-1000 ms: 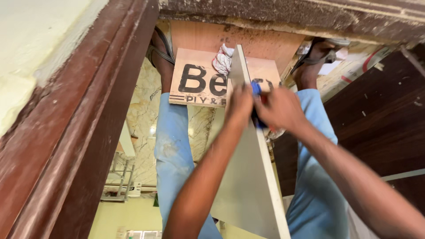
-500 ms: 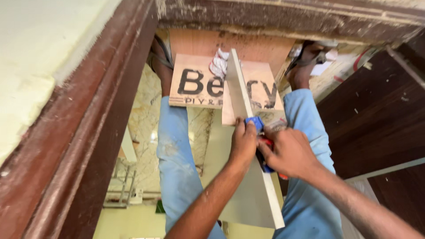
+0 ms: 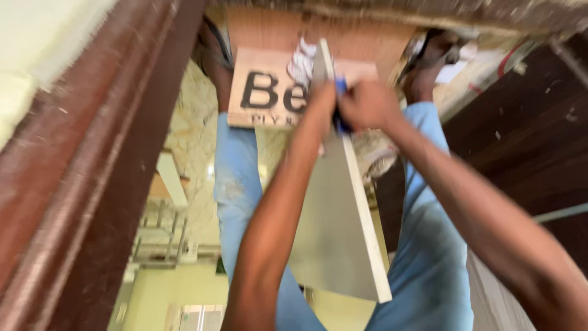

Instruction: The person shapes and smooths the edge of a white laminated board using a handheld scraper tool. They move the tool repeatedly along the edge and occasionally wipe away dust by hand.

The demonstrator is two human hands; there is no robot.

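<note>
Surroundings, left to right: pale wall [image 3: 37, 55] at the far left; dark brown door frame [image 3: 104, 184] running diagonally; marbled surface [image 3: 190, 153] and a metal rack [image 3: 165, 239] seen past it; dark wood panel [image 3: 520, 141] at right.

Plywood sheet [image 3: 263, 92]: light brown with large dark lettering, held up overhead by another person in blue sleeves [image 3: 236, 184], whose hand [image 3: 429, 61] grips near the top right.

Board [image 3: 337, 233]: long, flat, pale grey face with a light edge, standing on end in the middle of the view, its top reaching the plywood sheet.

Left hand [image 3: 318, 107]: fingers curled against the board's upper part.

Right hand [image 3: 367, 104]: closed in a fist around a small blue tool [image 3: 340, 119], pressed at the board's edge. Motion blur hides the tool's shape.
</note>
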